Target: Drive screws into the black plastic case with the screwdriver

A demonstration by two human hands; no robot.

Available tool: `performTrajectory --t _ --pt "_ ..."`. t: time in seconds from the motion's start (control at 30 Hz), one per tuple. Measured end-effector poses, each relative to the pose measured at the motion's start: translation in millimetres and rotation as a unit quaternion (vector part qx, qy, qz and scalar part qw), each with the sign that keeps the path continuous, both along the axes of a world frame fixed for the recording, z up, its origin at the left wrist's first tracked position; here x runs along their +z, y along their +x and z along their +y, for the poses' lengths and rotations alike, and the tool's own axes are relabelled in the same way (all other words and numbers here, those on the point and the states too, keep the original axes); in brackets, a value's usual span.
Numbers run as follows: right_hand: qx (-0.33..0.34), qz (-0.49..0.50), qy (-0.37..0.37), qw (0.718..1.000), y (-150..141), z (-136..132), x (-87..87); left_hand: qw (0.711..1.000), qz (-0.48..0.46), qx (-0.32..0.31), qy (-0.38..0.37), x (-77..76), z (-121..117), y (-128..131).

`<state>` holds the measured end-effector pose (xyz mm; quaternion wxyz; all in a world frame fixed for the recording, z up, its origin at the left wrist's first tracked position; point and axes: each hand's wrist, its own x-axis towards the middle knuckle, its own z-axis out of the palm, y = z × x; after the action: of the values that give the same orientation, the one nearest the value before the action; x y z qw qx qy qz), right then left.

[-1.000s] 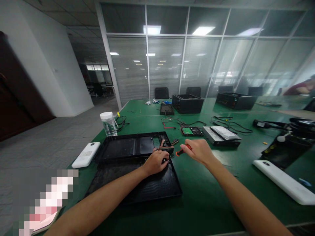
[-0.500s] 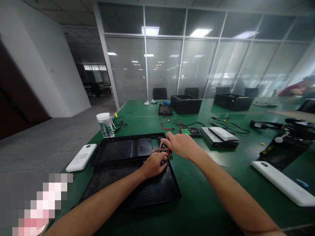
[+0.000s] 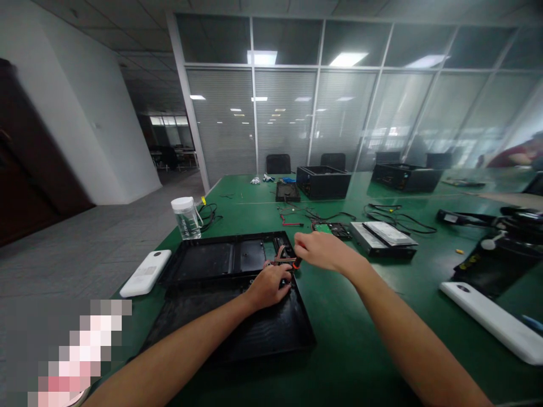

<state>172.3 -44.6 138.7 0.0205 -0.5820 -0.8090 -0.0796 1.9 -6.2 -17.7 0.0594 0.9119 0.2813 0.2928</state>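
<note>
My right hand [image 3: 320,250] is closed around the top of an upright screwdriver [image 3: 297,262] with a black and orange-red handle; its tip is hidden. The tool stands at the right inner edge of an opened black plastic casing, made of a rear shell [image 3: 212,257] and a front shell [image 3: 237,333]. Across the border between the two shells lies my left hand [image 3: 270,288]. Its fingers are curled down at a small part there, which I cannot make out. A bundle of thin coloured wires [image 3: 280,257] runs just beyond my left fingertips.
A lidded water bottle [image 3: 185,219] and a white power bank [image 3: 146,273] stand left. Right of my hands are a green circuit board [image 3: 324,228], a metal drive [image 3: 382,240], cables [image 3: 401,217] and a long white device [image 3: 492,322]. Black computer cases [image 3: 324,183] sit farther back.
My right hand has shifted slightly to the right, and more of the screwdriver handle shows below it. My left hand stays at the same place on the casing. The whole view has shifted slightly.
</note>
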Motion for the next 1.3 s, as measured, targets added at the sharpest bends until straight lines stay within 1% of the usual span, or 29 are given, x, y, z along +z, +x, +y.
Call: performTrajectory --t 0.1,0.23,0.27,0.33,0.4,0.53,0.63,0.73,0.9,1.03,1.13,1.2,1.3 --pt "-0.042 -0.008 0.005 0.999 2.6 0.8 -0.1 1.000 0.000 0.000 -0.002 0.5 -0.8 0.5" --pt "-0.001 0.023 -0.024 0.999 1.8 -1.8 1.1 1.000 -0.001 0.005 0.004 -0.5 -0.8 1.0" --pt "-0.005 0.020 -0.022 1.000 1.3 -2.6 1.4 1.000 0.000 0.006 0.007 -0.7 -0.7 1.1" --pt "-0.033 0.006 -0.012 0.999 1.1 -3.8 2.2 1.000 0.000 0.004 0.011 -1.2 -0.5 1.1" --pt "-0.048 0.008 -0.023 0.999 2.3 -4.7 3.2 1.000 -0.003 0.001 0.013 -1.7 -0.4 1.2" --pt "-0.021 0.032 -0.064 0.997 6.2 -5.9 5.6 1.000 -0.007 0.002 0.012 -1.6 -1.0 1.4" --pt "-0.032 0.018 -0.054 0.998 7.8 -5.7 5.8 1.000 0.000 0.004 0.010 0.0 -2.0 2.0" --pt "-0.042 0.028 -0.045 0.998 8.8 -4.5 4.9 1.000 0.003 0.006 0.008 2.3 -3.0 2.3" --pt "-0.011 0.031 -0.049 0.998 10.2 -3.1 4.7 1.000 0.009 0.003 0.007 5.5 -3.7 1.2" --pt "-0.035 0.039 -0.052 0.997 11.7 -3.1 5.1 1.000 0.014 0.004 0.002 8.2 -4.7 0.5" --pt "-0.020 0.055 -0.070 0.996 13.3 -3.7 6.5 1.000 0.017 0.001 0.000 10.2 -5.9 0.6" --pt "-0.009 0.048 -0.072 0.996 14.2 -4.2 7.7 1.000 0.016 -0.002 -0.005 10.9 -6.4 0.8" --pt "-0.022 0.041 -0.065 0.997 15.6 -4.8 8.3 1.000 0.009 0.000 -0.006 10.3 -6.5 0.8"
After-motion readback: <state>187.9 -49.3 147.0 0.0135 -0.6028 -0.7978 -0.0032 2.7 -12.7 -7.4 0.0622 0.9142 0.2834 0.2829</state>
